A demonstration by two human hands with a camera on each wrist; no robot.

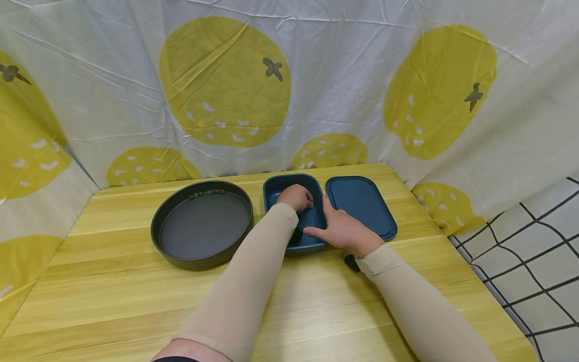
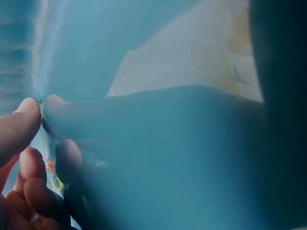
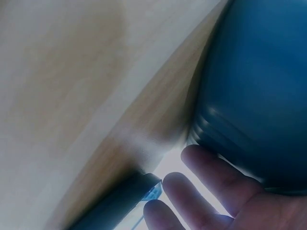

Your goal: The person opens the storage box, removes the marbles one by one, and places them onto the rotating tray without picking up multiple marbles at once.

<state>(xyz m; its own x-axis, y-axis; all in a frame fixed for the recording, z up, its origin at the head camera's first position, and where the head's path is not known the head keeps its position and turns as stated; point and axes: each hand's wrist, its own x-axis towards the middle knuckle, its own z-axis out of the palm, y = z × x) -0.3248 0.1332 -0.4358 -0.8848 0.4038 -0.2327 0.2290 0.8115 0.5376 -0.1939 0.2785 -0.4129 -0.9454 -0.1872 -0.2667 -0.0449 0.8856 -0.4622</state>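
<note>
My left hand (image 1: 296, 197) reaches down inside a deep blue rectangular box (image 1: 302, 250), its fingers curled. In the left wrist view, the thumb and fingers (image 2: 33, 163) pinch close to the shiny blue wall, with small orange and green glassy bits, like marbles (image 2: 52, 166), showing between them. Most of what they hold is hidden. My right hand (image 1: 345, 229) rests against the box's right side, thumb stretched over the rim. From the right wrist, its straight fingers (image 3: 192, 196) lie beside the outer wall, apart from each other.
A round dark grey pan (image 1: 165, 246) stands to the left, with several small marbles (image 1: 206, 193) lined along its far inner wall. The flat blue lid (image 1: 359, 203) lies right of the box. A small black object (image 1: 352, 263) shows beneath my right wrist. A patterned curtain hangs behind the wooden table (image 1: 113, 296).
</note>
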